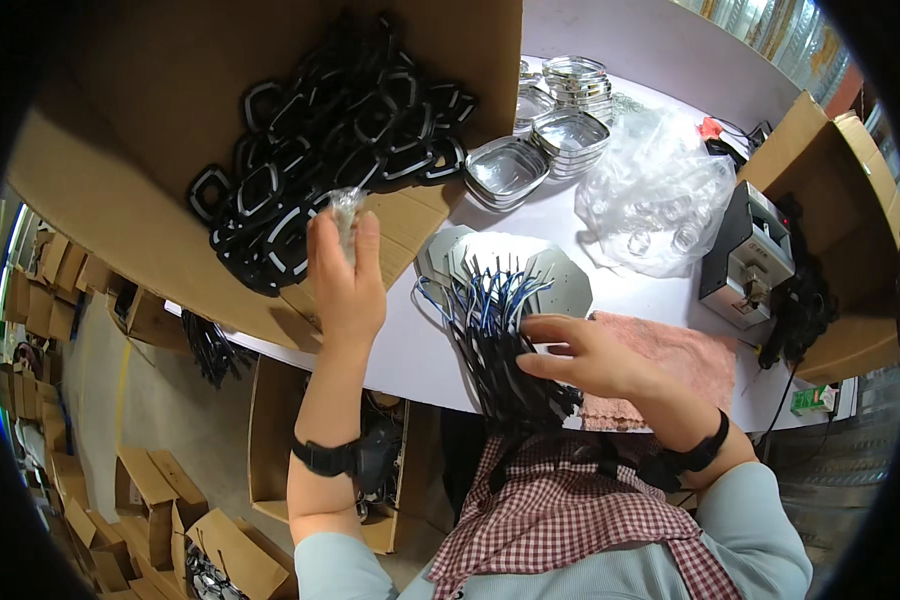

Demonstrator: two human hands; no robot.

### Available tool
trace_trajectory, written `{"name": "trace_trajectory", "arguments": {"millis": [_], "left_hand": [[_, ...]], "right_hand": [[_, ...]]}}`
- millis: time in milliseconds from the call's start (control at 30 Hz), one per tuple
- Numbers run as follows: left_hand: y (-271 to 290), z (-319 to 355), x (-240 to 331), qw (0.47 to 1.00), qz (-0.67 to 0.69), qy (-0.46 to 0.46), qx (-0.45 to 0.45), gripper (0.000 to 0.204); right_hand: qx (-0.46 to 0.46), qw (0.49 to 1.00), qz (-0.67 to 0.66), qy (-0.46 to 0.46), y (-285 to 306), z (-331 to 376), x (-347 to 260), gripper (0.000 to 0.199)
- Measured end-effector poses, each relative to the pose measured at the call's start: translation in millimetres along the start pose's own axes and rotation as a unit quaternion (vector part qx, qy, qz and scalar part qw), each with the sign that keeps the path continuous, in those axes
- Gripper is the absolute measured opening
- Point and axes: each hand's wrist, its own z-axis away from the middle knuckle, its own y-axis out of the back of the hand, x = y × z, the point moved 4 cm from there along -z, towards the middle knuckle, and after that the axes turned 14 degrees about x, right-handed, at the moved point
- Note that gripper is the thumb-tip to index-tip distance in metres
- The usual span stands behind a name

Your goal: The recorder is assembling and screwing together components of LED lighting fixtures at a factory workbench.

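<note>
My left hand [348,275] is raised at the front of a large cardboard box, closed around a small clear, shiny plastic piece [347,203] that sticks up between thumb and fingers. Its exact kind is hard to make out. Behind it lies a heap of black rounded-square frames [370,125] with pale inner edges. My right hand [595,355] has its fingers apart and holds nothing. It hovers at the right side of a bundle of black cables [500,365] with blue and white wire ends. Under those ends rest several grey rounded plates [560,285].
The cardboard box [150,120] takes up the table's left. Farther back stand stacks of clear lenses [510,170] and a clear plastic bag [660,190] of parts. On the right are a pink cloth [670,360], a grey-black machine [750,260] and another open carton [850,180].
</note>
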Motion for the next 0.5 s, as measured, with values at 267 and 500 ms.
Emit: {"name": "trace_trajectory", "arguments": {"millis": [267,500], "left_hand": [[35.2,82.2,75.1,0.932,0.240,0.154,-0.224,0.021],[40.0,119.7,93.5,0.984,0.116,0.016,-0.135,0.025]], "right_hand": [[-0.108,0.962,-0.225,0.115,-24.7,40.6,-54.6,0.071],[-0.200,0.866,-0.448,-0.095,-81.1,39.9,-21.8,0.061]]}}
